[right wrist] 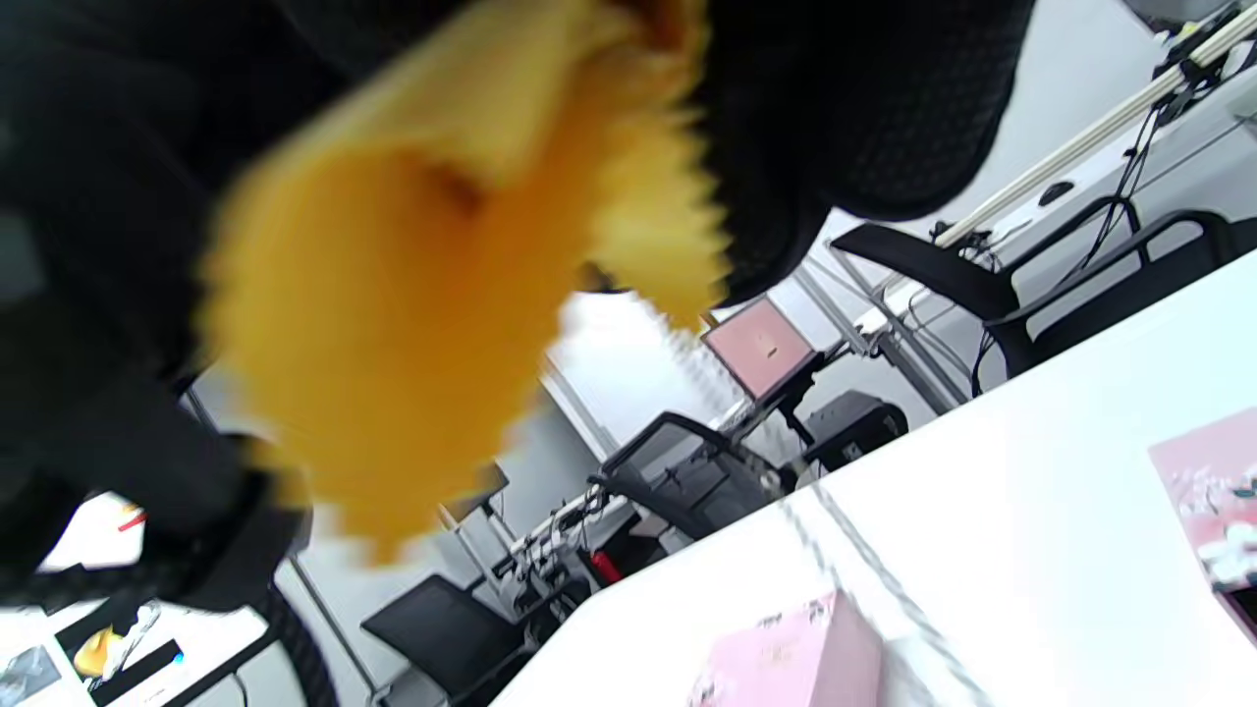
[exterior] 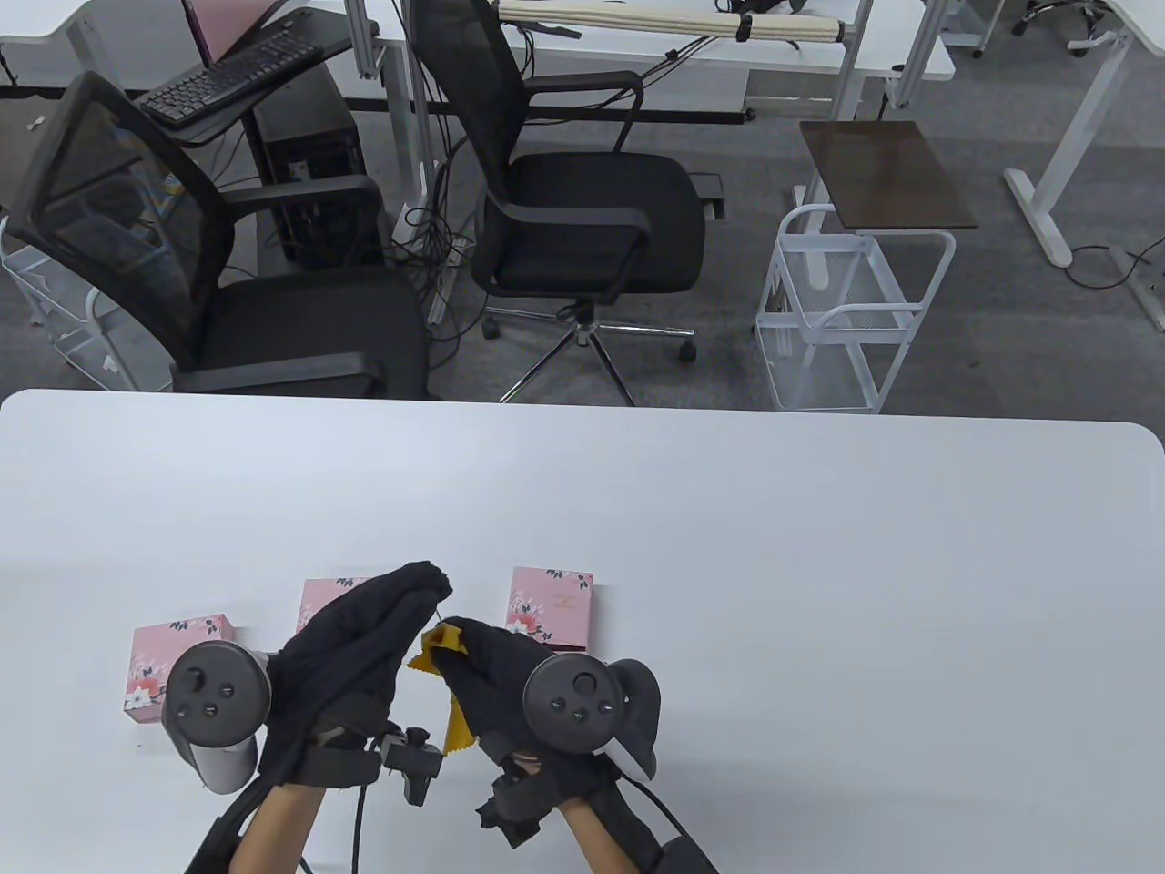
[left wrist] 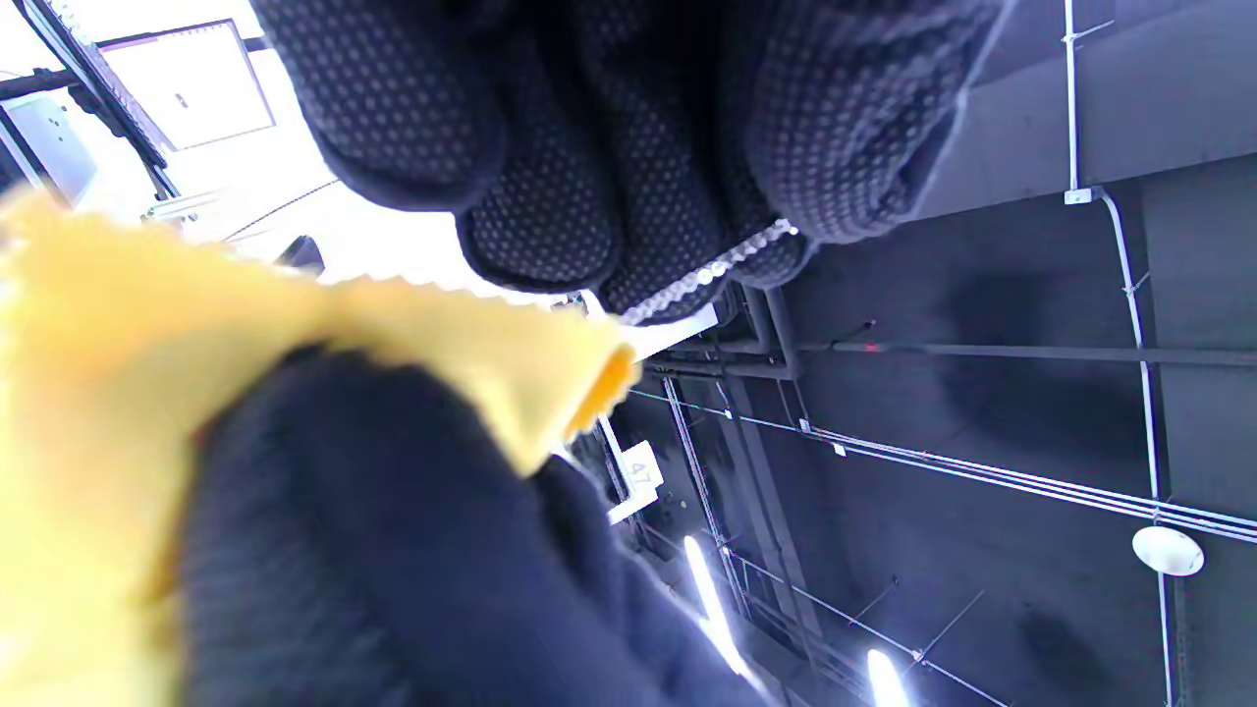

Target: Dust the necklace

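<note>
The thin silver beaded-chain necklace point(left wrist: 709, 273) is raised above the white table point(exterior: 819, 564), pinched between the closed fingertips point(left wrist: 550, 236) of the black-gloved left hand point(exterior: 350, 651); in the left wrist view a short run of bright links emerges from under those fingertips and slants toward 7 o'clock, ending at the yellow pinked-edge polishing cloth point(left wrist: 108, 334). In the right wrist view a blurred length of chain point(right wrist: 864, 560) hangs down over the tabletop. The black-gloved right hand point(exterior: 496, 674), at 4 o'clock from the left fingertips and nearly touching them, grips the cloth point(exterior: 446, 678) in its closed fingers; one folded corner projects toward the left hand and a strip hangs toward 6 o'clock. Both hands are held knuckles-up, each with a dark grey tracker on its back: the left tracker point(exterior: 217, 706) and the right tracker point(exterior: 582, 701).

Three pink floral-printed cardboard boxes lie flat on the table: the first box point(exterior: 173, 669) at 9 o'clock from the hands, the second box point(exterior: 319, 605) partly hidden behind the left hand, and the third box point(exterior: 551, 608) at 1 o'clock. The third carries small printed lettering too fine to read. A small white tag reading "47" point(left wrist: 638, 471) shows in the left wrist view. Two black mesh office chairs point(exterior: 564, 209) stand beyond the table's far edge.
</note>
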`<state>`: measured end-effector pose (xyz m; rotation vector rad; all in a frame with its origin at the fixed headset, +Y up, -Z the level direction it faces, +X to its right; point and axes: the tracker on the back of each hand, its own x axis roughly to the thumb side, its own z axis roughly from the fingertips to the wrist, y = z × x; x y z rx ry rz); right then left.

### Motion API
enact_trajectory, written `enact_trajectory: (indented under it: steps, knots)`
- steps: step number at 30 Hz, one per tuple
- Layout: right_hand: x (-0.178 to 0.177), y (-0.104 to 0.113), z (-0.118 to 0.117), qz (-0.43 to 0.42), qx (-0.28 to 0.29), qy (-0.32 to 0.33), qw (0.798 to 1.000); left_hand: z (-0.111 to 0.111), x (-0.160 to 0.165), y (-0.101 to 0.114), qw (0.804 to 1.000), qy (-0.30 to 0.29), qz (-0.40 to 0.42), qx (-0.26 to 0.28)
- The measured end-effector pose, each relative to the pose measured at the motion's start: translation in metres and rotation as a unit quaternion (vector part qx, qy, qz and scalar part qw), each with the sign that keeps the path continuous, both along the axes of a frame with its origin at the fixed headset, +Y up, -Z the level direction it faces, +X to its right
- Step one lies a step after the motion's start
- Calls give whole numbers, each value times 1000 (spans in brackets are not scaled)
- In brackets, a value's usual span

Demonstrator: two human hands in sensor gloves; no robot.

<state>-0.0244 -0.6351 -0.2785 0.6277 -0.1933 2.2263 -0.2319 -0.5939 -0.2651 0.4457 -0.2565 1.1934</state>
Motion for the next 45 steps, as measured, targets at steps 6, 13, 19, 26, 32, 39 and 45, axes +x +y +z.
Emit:
enact_trajectory:
  steps: [6,13,19,26,32,39,45]
  knots:
    - [-6,-9,-2,19,-6,-7,1000,0,-1,3,1000,-27,4,10]
    - [-15,-26,-6,40,-36,5,999,1,-2,3,999,-22,14,23]
    - [-23,-47,-11,24,-110,34,993,3,-4,5,999,-28,17,26]
    - [-29,-59,-11,67,-108,21,992,4,-6,7,999,-29,26,31]
    - [-35,-64,-8,99,-94,12,991,5,-7,8,999,-23,27,35]
    - [-36,-71,-10,91,-131,27,987,6,-9,9,999,-13,30,36]
    - [-39,-69,-8,116,-113,23,987,6,-11,10,999,-8,32,36]
